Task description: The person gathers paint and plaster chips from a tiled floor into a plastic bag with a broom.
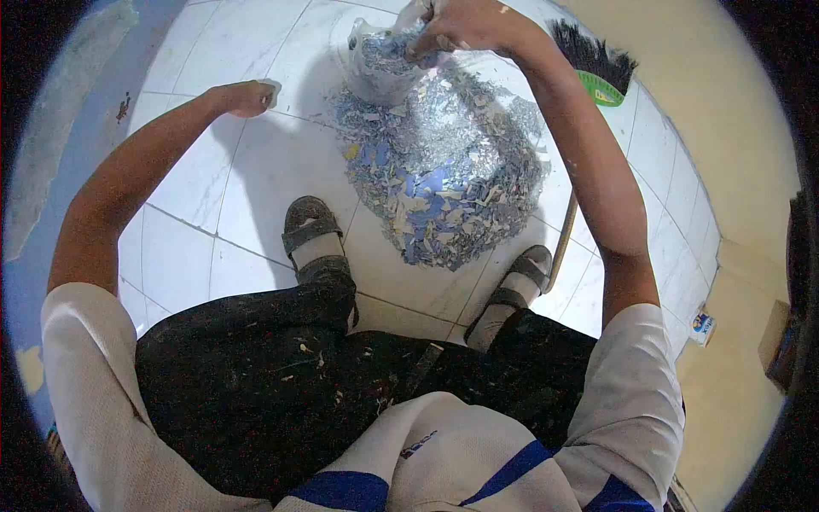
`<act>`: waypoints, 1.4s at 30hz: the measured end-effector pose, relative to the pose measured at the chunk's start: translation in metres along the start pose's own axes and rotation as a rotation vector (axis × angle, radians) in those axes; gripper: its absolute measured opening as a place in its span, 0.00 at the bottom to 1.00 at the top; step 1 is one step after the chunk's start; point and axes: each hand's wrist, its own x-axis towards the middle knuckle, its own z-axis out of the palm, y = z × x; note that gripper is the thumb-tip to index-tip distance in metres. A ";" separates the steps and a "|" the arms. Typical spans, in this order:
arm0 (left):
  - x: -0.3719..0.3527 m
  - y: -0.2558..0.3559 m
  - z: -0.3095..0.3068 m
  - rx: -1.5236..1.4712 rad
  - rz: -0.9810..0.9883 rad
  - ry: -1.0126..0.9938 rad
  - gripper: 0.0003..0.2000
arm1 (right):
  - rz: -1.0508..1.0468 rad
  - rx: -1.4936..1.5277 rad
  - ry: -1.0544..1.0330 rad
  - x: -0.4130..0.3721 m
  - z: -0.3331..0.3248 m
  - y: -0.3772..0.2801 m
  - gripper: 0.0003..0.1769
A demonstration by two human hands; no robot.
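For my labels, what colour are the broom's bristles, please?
The bristles show black in the head view.

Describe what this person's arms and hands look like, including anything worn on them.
The left sleeve and right sleeve are short, loose and off-white, with creases. Below them, the left arm and right arm are bare. The left hand and right hand look ungloved.
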 end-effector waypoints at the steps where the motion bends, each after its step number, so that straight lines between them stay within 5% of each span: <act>1: -0.004 0.003 0.000 0.004 0.022 0.016 0.12 | -0.020 0.007 0.053 0.003 0.002 0.001 0.13; 5: 0.028 -0.041 0.032 0.126 0.208 0.001 0.11 | -0.149 -0.015 0.373 0.037 0.036 0.030 0.16; 14: -0.001 -0.008 0.016 0.020 -0.024 -0.030 0.11 | 0.010 -0.205 0.241 0.051 0.039 0.022 0.20; 29: 0.039 -0.039 0.034 0.147 0.166 0.029 0.11 | 0.090 -0.264 0.140 0.047 0.030 0.007 0.15; 35: 0.013 -0.012 0.018 0.096 0.088 0.015 0.13 | -0.106 -0.321 0.292 0.055 0.044 0.031 0.12; 42: 0.018 -0.015 0.019 0.036 0.102 0.009 0.11 | -0.054 -0.230 0.243 0.045 0.035 0.016 0.12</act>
